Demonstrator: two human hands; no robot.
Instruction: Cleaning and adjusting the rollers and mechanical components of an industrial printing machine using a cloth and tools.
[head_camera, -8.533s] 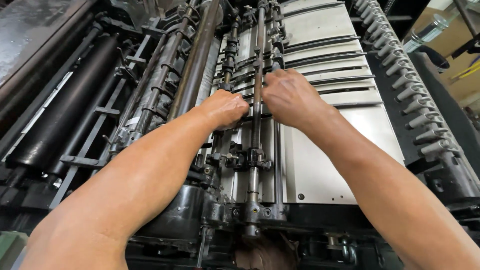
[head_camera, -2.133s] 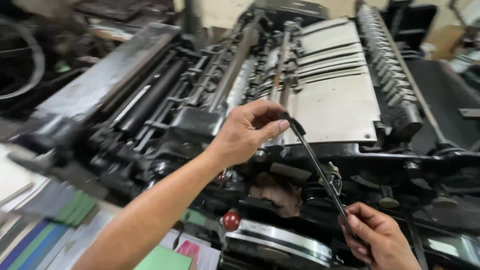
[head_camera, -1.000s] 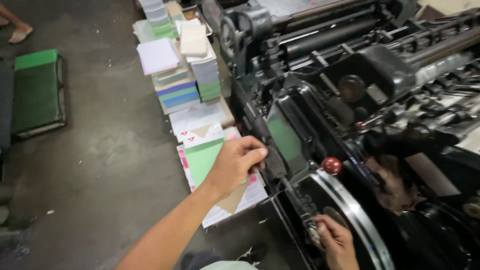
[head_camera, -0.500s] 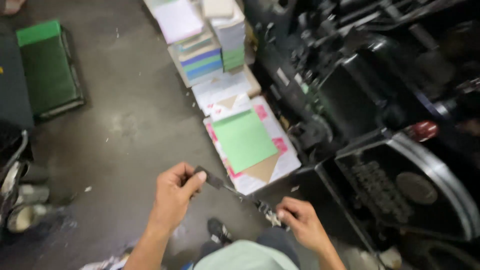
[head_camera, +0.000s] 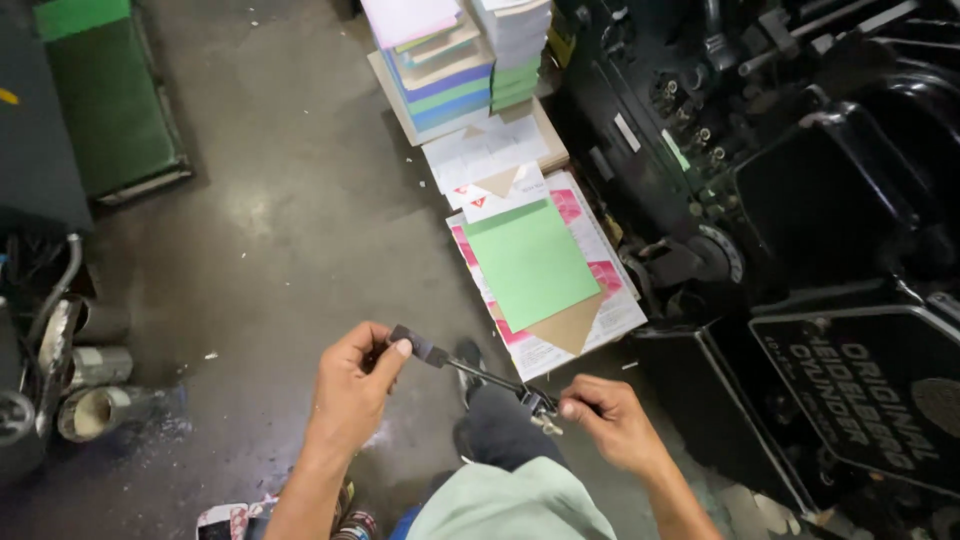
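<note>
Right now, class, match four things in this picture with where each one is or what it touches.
Things:
1. thin metal rod
2. green sheet
3. black machine
4. green cart

Places:
A. top left on the floor
B. right side of the view
C. held at both ends by the left hand and right hand
D. on top of a flat paper stack

Pairs: 1-C, 2-D, 3-B, 4-A
</note>
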